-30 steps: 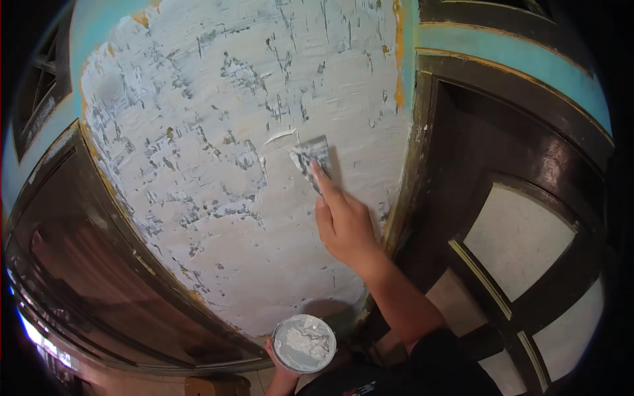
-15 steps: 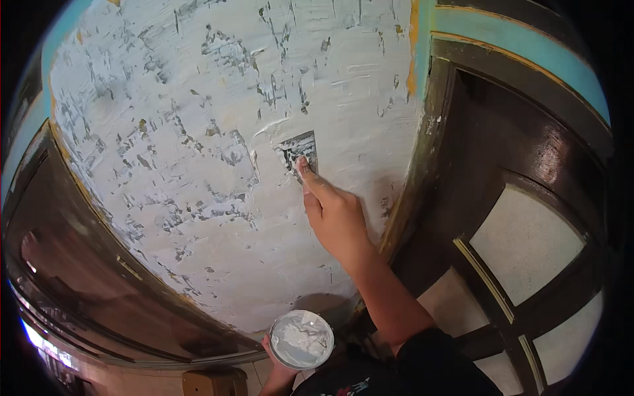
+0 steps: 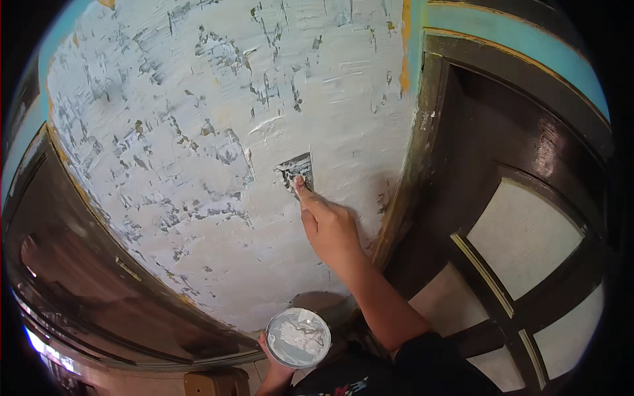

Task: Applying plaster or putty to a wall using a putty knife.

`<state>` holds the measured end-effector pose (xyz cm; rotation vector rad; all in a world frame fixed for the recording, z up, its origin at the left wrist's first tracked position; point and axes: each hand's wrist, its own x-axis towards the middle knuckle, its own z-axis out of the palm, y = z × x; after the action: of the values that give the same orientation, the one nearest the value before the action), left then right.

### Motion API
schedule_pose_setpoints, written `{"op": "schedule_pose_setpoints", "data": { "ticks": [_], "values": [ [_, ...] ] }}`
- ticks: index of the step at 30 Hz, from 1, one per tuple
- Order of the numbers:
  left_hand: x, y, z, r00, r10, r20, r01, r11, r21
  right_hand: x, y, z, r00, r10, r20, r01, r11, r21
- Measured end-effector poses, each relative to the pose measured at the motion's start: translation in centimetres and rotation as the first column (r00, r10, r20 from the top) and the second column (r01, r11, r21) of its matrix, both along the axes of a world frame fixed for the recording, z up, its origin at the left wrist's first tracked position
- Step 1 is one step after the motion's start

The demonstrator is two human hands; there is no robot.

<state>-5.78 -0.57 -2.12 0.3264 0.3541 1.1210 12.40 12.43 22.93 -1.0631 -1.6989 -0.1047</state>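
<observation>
White putty going on the wall [image 3: 198,132], mid-frame

right hand [image 3: 330,228] clamped on a putty knife [image 3: 297,171], blade flat against the plaster at centre; left hand [image 3: 274,366] grips a round putty tin [image 3: 298,338] at bottom centre; dark wooden door [image 3: 528,231] on the right

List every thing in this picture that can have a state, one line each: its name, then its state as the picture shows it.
right hand: gripping the putty knife, forefinger along its blade
putty knife: blade flat against the wall, smeared with putty
wall: coated in white putty, patchy, grey gaps showing
left hand: holding the round container from below
round container: open, white putty inside
window frame: dark wood, panes pale
</observation>
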Motion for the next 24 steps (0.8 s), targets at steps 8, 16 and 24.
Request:
{"op": "schedule_pose_setpoints", "data": {
  "ticks": [8, 16, 24],
  "values": [
    [-0.2, -1.6, -0.9, 1.000, 0.007, -0.010, -0.007, 1.000, 0.025, 0.3, -2.0, -4.4, 1.000, 0.005, 0.003, -0.004, 0.991, -0.134],
    [-1.0, -2.2, -2.8, 0.998, 0.021, 0.052, -0.022, 1.000, 0.022, 0.9, -2.2, -1.8, 0.997, 0.063, -0.046, -0.054, 0.981, 0.187],
    [-0.2, -1.0, -1.9, 0.996, -0.027, 0.079, 0.027, 1.000, 0.008, 1.4, 0.3, 0.3, 0.994, 0.050, -0.098, -0.039, 0.993, 0.112]
  ]
}}
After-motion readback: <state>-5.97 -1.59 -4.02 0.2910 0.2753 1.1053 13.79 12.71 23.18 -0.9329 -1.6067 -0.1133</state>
